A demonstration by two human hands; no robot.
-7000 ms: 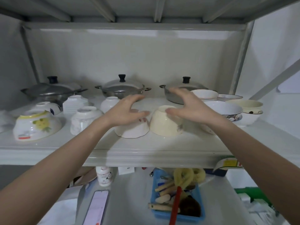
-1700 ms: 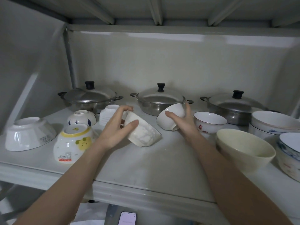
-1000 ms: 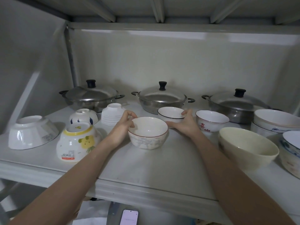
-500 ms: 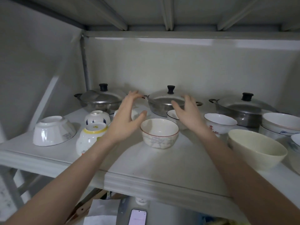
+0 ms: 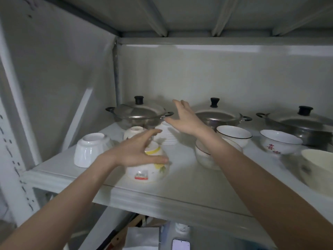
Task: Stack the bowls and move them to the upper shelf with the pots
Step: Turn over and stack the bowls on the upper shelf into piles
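Up on the white shelf, three lidded pots lined the back. Our left hand hovered, fingers spread, over the upturned yellow-flowered bowl; our right hand reached open above the ribbed bowl.

Three pots line the shelf back, bowls before them.

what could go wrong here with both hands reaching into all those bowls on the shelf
1. The left hand is closing on the upside-down yellow-flowered bowl, which sits near the shelf edge; a fumbled grip could push it off.
2. The right hand reaches across toward the ribbed white bowls at the back, and its forearm passes right over the upright patterned bowl, so lowering the arm might knock it.
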